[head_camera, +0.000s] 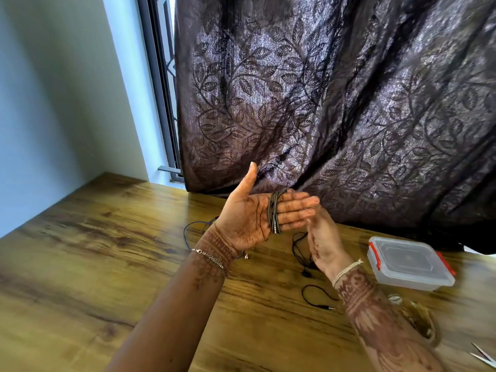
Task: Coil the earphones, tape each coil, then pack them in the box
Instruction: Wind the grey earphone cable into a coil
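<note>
My left hand (pixel 252 214) is held palm up above the table with straight fingers and the thumb raised. A grey earphone cable (pixel 274 213) is wound in several turns round its four fingers, its plug lying by the little finger. My right hand (pixel 323 241) hovers just beyond the left fingertips, blurred, with loosely bent fingers and nothing visibly held. A black earphone (pixel 304 255) lies loose on the table under the hands, its plug end (pixel 328 307) nearer me. A blue earphone (pixel 194 226) lies behind my left wrist. The clear box (pixel 409 263) with red clips stands shut at right.
The wooden table (pixel 107 264) runs to a wall at left and a dark leaf-patterned curtain (pixel 335 103) at the back. A tape roll (pixel 421 322) lies beside my right forearm. Scissor tips (pixel 484 357) show at the bottom right corner.
</note>
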